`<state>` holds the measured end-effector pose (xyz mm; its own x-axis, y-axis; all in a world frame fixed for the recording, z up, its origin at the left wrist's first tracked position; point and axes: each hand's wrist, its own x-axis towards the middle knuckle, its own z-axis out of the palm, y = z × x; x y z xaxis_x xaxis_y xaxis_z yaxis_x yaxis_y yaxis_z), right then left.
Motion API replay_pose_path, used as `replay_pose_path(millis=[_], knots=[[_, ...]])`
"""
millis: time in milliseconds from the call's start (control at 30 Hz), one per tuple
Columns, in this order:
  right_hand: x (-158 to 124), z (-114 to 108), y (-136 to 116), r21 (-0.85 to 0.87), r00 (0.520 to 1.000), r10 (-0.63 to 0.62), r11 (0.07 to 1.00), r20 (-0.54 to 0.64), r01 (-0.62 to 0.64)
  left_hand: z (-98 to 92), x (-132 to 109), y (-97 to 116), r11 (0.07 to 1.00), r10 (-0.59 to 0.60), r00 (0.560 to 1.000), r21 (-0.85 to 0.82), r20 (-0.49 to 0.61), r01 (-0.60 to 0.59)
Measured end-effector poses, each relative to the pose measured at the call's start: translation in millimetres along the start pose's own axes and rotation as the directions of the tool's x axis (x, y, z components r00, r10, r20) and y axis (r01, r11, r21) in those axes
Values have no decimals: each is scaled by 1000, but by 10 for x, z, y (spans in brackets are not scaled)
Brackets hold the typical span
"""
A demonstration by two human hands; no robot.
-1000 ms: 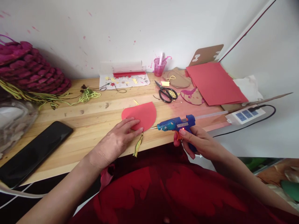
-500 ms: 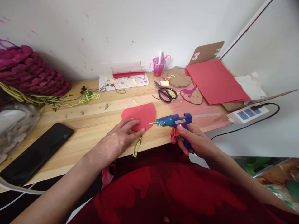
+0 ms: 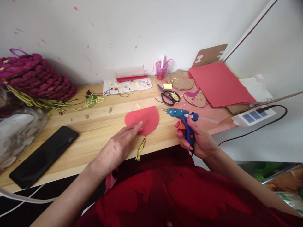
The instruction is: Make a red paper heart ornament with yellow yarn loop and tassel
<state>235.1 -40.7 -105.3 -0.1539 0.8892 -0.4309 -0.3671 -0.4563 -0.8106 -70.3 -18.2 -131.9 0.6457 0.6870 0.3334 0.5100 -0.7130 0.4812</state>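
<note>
A red paper-covered piece [image 3: 149, 118] with rounded sides and a straight top edge lies on the wooden table. A yellow-and-dark tassel [image 3: 140, 150] hangs from its lower edge. Over the piece's lower left part is my left hand [image 3: 119, 143], its fingers stretched out and the thumb across the red surface. I cannot tell how firmly it touches. My right hand [image 3: 199, 137] is wrapped round the handle of a blue glue gun [image 3: 189, 121], fingers by its orange trigger. The gun's metal nozzle points left, just right of the red piece. A clear glue stick [image 3: 209, 119] sticks out behind.
Black scissors [image 3: 168, 96], a pink cup [image 3: 161, 71] and red sheets [image 3: 220, 83] lie toward the back and right. A power strip [image 3: 254, 116] with a cable sits at right. At left are a phone [image 3: 44, 157], a plastic bag [image 3: 21, 135] and a magenta woven object [image 3: 40, 77].
The glue gun has moved up and slightly right, its nozzle now away from the red piece. My left hand has turned, its thumb now higher on the red piece, which lies almost where it was.
</note>
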Motion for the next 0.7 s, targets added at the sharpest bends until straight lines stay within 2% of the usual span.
replay_pose_path(millis=[100, 167, 300, 367, 467, 500, 567, 633, 700], knots=[[4, 1, -42, 97, 1000, -4, 995, -17, 5, -41, -48, 65, 998, 30, 998, 51, 59, -33], [0, -10, -76, 126, 998, -51, 990, -39, 56, -63, -64, 84, 995, 40, 995, 91, 97, -49], [-17, -62, -118, 33, 978, -191, 980, -78, 194, -53, -58, 86, 995, 37, 996, 88, 76, -44], [-29, -98, -128, 34, 971, -222, 974, -86, 225, -40, -50, 97, 992, 39, 993, 114, 107, -51], [-44, -155, -145, 201, 972, -218, 952, -88, 232, -40, -47, 120, 979, 54, 980, 183, 190, -89], [-47, -173, -152, 275, 974, -212, 934, -82, 227, -44, -45, 124, 977, 68, 980, 186, 188, -103], [-48, -207, -160, 396, 978, -201, 894, -60, 208, -48, -37, 123, 982, 77, 990, 165, 114, -96], [-44, -231, -157, 468, 981, -192, 864, -33, 185, -36, -17, 118, 990, 58, 998, 133, 1, -57], [-39, -241, -142, 509, 984, -177, 847, -7, 156, 2, 12, 119, 995, 30, 999, 100, -38, -26]])
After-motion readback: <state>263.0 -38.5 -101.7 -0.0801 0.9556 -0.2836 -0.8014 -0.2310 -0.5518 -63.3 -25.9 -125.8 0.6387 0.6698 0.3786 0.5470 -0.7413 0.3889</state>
